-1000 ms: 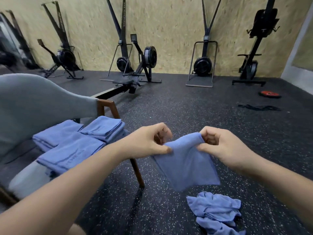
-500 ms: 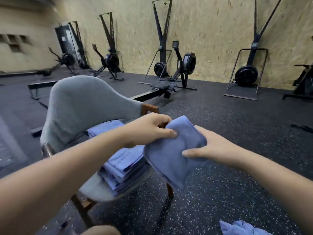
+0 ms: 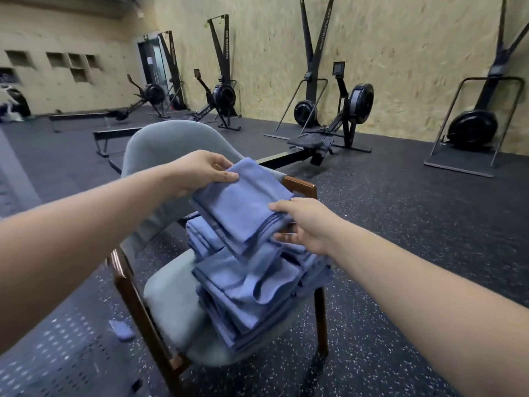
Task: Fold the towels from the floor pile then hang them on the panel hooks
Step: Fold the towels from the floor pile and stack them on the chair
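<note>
A: Held how?
B: Pinched at the far corner by left hand (image 3: 200,173), clamped along the near edge by right hand (image 3: 303,224) — folded towel (image 3: 243,207), over the stack (image 3: 252,290) on the chair (image 3: 169,299).
A: Handling?
B: Probably light, soft, floppy — best gripped at both edges.

Single view: wide-angle camera worn on head. Faces forward and down. Both forearms enter from lower corners, large in frame. Left hand (image 3: 200,173) and right hand (image 3: 307,224) near lens at centre, gripping folded towel (image 3: 243,204). Chair (image 3: 160,144) just beyond hands, seen from above, seat tilted in frame. Floor (image 3: 400,224) runs away behind. Wall (image 3: 372,53) and rowing machines (image 3: 357,104) far off, across upper frame. Edges blurred and stretched.
</note>
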The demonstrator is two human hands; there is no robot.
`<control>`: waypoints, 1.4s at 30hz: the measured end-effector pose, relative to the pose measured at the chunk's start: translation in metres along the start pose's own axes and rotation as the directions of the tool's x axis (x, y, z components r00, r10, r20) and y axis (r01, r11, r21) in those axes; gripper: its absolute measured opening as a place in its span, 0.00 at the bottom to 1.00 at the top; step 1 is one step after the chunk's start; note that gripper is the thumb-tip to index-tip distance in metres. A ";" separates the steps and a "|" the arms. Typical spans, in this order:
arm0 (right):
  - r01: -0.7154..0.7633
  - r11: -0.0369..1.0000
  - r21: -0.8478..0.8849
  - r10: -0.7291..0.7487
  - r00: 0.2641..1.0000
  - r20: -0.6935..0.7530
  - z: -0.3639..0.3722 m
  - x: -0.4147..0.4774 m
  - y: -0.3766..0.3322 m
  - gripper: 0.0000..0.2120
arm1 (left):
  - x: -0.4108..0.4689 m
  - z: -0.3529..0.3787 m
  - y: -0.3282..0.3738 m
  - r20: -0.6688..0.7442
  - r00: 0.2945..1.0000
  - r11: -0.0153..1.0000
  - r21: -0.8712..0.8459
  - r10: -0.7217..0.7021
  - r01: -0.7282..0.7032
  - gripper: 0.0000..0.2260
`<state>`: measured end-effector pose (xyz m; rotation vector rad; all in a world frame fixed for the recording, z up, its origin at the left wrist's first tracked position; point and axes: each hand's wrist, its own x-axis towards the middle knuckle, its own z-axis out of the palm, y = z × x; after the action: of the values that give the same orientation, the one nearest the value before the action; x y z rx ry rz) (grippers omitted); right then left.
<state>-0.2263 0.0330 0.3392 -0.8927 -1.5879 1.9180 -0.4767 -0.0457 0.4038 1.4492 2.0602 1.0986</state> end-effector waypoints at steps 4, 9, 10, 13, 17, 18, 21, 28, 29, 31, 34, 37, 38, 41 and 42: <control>-0.120 0.992 0.030 0.121 0.992 -0.031 0.036 0.047 -0.002 0.08 | 0.038 -0.016 -0.032 -0.047 0.998 0.993 0.106 -0.048 0.052 0.09; -0.149 0.986 -0.080 0.142 0.986 -0.089 0.060 0.089 0.006 0.13 | 0.068 -0.013 -0.064 -0.056 0.996 0.934 0.346 -0.071 0.086 0.10; -0.137 0.977 -0.163 0.119 0.986 -0.114 0.061 0.093 0.010 0.14 | 0.070 -0.010 -0.070 -0.043 0.995 0.904 0.416 -0.087 0.097 0.11; -0.016 0.755 -0.655 -0.114 0.981 -0.155 0.059 0.101 0.022 0.12 | 0.076 0.004 -0.085 -0.009 0.995 0.810 0.579 -0.102 0.088 0.15; 0.092 0.386 -0.918 -0.323 0.946 -0.041 0.048 0.094 0.022 0.16 | 0.074 0.018 -0.088 0.032 0.996 0.745 0.666 -0.084 0.041 0.18; 0.111 0.367 -0.923 -0.332 0.943 -0.018 0.042 0.091 0.021 0.15 | 0.073 0.020 -0.085 0.029 0.998 0.740 0.672 -0.062 0.026 0.18; 0.165 0.342 -0.925 -0.386 0.922 0.022 0.016 0.074 0.015 0.10 | 0.066 0.030 -0.067 0.027 1.000 0.750 0.661 0.015 -0.029 0.19; 0.181 0.379 -0.908 -0.510 0.859 -0.042 -0.078 -0.008 0.007 0.05 | 0.026 0.109 0.020 0.177 0.969 0.836 0.495 0.171 -0.238 0.09; 0.157 0.400 -0.903 -0.508 0.858 -0.076 -0.099 -0.026 0.009 0.05 | 0.020 0.131 0.035 0.208 0.958 0.839 0.471 0.195 -0.273 0.08; 0.123 0.431 -0.894 -0.502 0.856 -0.125 -0.127 -0.049 0.016 0.05 | 0.006 0.165 0.051 0.253 0.939 0.843 0.429 0.232 -0.324 0.07; 0.024 0.460 -0.888 -0.478 0.849 -0.225 -0.183 -0.094 0.036 0.03 | -0.017 0.236 0.077 0.335 0.898 0.854 0.337 0.284 -0.396 0.07; -0.093 0.506 -0.858 -0.413 0.847 -0.335 -0.237 -0.138 0.071 0.02 | -0.043 0.314 0.094 0.430 0.851 0.857 0.270 0.301 -0.440 0.08; -0.132 0.520 -0.844 -0.386 0.845 -0.370 -0.254 -0.153 0.085 0.02 | -0.052 0.340 0.096 0.462 0.835 0.861 0.247 0.299 -0.445 0.08; -0.240 0.566 -0.789 -0.292 0.836 -0.464 -0.299 -0.189 0.137 0.02 | -0.081 0.418 0.096 0.572 0.774 0.870 0.197 0.272 -0.452 0.09; -0.273 0.582 -0.766 -0.261 0.830 -0.494 -0.313 -0.200 0.157 0.02 | -0.090 0.443 0.093 0.604 0.753 0.873 0.186 0.260 -0.451 0.10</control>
<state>0.1457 0.0611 0.1859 -1.6400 -2.0348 0.6347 -0.0780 0.0522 0.1930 2.0989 1.6017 0.3509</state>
